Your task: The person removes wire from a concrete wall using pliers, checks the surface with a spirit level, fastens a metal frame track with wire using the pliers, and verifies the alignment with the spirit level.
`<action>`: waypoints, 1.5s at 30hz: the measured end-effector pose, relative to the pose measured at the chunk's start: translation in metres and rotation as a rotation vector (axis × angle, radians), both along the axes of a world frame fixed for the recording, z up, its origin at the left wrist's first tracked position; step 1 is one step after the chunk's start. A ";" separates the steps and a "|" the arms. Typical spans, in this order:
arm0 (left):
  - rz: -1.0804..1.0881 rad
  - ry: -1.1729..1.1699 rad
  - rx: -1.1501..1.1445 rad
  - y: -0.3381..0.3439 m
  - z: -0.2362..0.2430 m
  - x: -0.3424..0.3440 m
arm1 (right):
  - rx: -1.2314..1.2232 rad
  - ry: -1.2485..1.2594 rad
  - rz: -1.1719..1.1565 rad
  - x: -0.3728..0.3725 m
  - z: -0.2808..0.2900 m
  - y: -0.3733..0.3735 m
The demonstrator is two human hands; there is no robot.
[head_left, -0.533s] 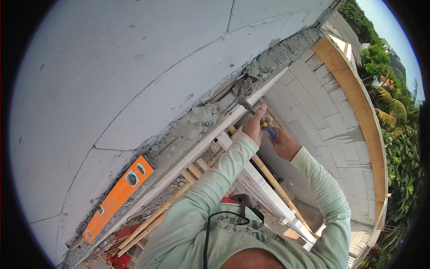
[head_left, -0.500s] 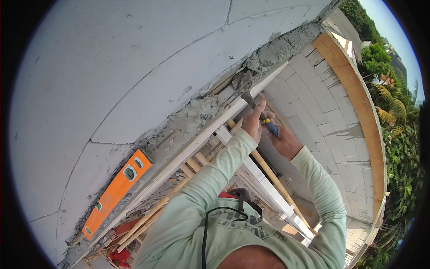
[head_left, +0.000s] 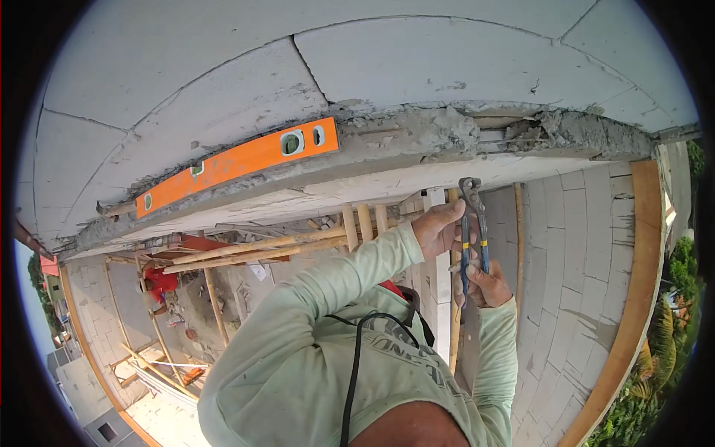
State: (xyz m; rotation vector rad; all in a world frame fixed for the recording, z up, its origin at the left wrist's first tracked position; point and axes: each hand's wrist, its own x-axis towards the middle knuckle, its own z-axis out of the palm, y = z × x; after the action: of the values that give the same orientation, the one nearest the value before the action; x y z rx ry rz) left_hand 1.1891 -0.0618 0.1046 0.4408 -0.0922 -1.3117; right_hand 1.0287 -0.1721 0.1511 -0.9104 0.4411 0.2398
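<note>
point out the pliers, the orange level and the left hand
pliers (head_left: 472, 223), head view, on the metal shaft just above the blue handles
orange level (head_left: 238, 162), head view, mid body
left hand (head_left: 439, 229), head view, on the knuckles

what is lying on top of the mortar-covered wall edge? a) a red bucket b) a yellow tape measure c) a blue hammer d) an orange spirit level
d: a long orange spirit level with its bubble windows lies flat along the grey mortar on the wall top, left of the pincers.
</note>
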 end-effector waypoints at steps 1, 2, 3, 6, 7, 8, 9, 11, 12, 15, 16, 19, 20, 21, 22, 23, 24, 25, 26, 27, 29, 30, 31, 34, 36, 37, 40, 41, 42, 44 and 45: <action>0.006 0.055 -0.066 0.009 0.003 -0.004 | 0.003 -0.024 0.018 -0.001 -0.001 0.002; 0.010 0.106 -0.136 0.018 0.005 -0.006 | 0.013 -0.036 0.070 -0.003 -0.005 0.004; 0.049 0.095 -0.132 0.027 0.006 -0.008 | -0.007 -0.011 0.070 -0.006 -0.011 0.005; 0.064 -0.326 0.153 0.058 -0.004 -0.003 | 0.002 -0.038 0.090 0.000 -0.014 0.009; 0.129 -0.658 0.331 0.071 0.006 0.003 | 0.030 -0.075 0.066 0.000 -0.011 0.012; 0.186 -0.990 0.508 0.088 0.018 0.012 | 0.026 -0.113 0.046 0.002 -0.005 0.013; 0.281 -0.910 0.600 0.110 0.030 0.019 | 0.026 -0.113 0.042 0.000 -0.004 0.014; 0.663 -1.694 0.903 0.157 0.049 0.047 | -0.072 -0.099 -0.023 -0.004 -0.002 0.009; 0.787 -1.949 1.022 0.182 0.062 0.063 | -0.077 -0.102 -0.036 -0.008 -0.004 0.010; 0.688 -2.238 1.424 0.239 0.075 0.106 | -0.100 -0.068 -0.132 -0.020 -0.012 0.006; 0.685 -2.250 1.389 0.250 0.074 0.116 | -0.135 -0.048 -0.127 -0.024 -0.016 0.004; 0.338 -2.420 1.477 0.264 0.068 0.147 | -0.191 -0.001 -0.159 -0.035 -0.022 0.003; 0.310 -2.425 1.476 0.264 0.069 0.152 | -0.206 0.033 -0.160 -0.039 -0.022 0.003; 0.281 -2.429 1.472 0.264 0.069 0.157 | -0.222 0.070 -0.163 -0.044 -0.023 0.004; 0.319 -2.437 1.486 0.265 0.068 0.162 | -0.223 0.072 -0.190 -0.050 -0.026 0.003; 0.316 -2.454 1.453 0.267 0.068 0.165 | -0.223 0.061 -0.187 -0.056 -0.032 0.003; 0.303 -2.433 1.465 0.270 0.067 0.169 | -0.225 0.049 -0.185 -0.062 -0.039 0.004; 0.275 -2.410 1.484 0.274 0.063 0.173 | -0.219 0.056 -0.207 -0.068 -0.049 0.004; 0.302 -2.426 1.453 0.280 0.053 0.179 | -0.214 0.090 -0.238 -0.075 -0.059 0.005; 0.294 -2.447 1.421 0.279 0.055 0.182 | -0.212 0.116 -0.274 -0.076 -0.059 0.009; 0.225 -2.497 1.431 0.278 0.060 0.185 | -0.191 0.155 -0.311 -0.084 -0.054 0.012; 0.262 -2.551 1.325 0.277 0.054 0.194 | -0.174 0.193 -0.343 -0.084 -0.049 0.016; 0.278 -2.520 1.312 0.281 0.049 0.199 | -0.149 0.193 -0.391 -0.083 -0.046 0.019; 0.354 -2.425 1.186 0.277 0.054 0.197 | -0.139 0.173 -0.372 -0.088 -0.055 0.014; 0.295 -2.606 1.224 0.288 0.058 0.200 | -0.157 0.238 -0.363 -0.081 -0.046 0.011; 0.285 -2.583 1.222 0.286 0.067 0.199 | -0.141 0.224 -0.386 -0.079 -0.044 0.009; 0.463 -2.710 1.091 0.276 0.094 0.204 | 0.028 0.165 -0.462 -0.074 -0.042 0.009; 0.438 -2.710 1.046 0.269 0.106 0.203 | 0.022 0.145 -0.439 -0.075 -0.042 0.006; 0.424 -2.629 1.087 0.258 0.120 0.201 | 0.048 0.136 -0.495 -0.077 -0.049 0.009; 0.403 -2.563 1.135 0.240 0.162 0.182 | 0.085 0.115 -0.547 -0.078 -0.063 0.012; 0.394 -2.543 1.170 0.229 0.180 0.168 | 0.082 0.131 -0.559 -0.080 -0.066 0.014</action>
State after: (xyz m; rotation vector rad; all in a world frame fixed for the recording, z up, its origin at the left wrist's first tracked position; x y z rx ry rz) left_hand 1.3575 0.1669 0.2847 2.6546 -1.2388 0.5194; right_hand 0.9484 -0.1577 0.0854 -0.6620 0.7812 -0.1942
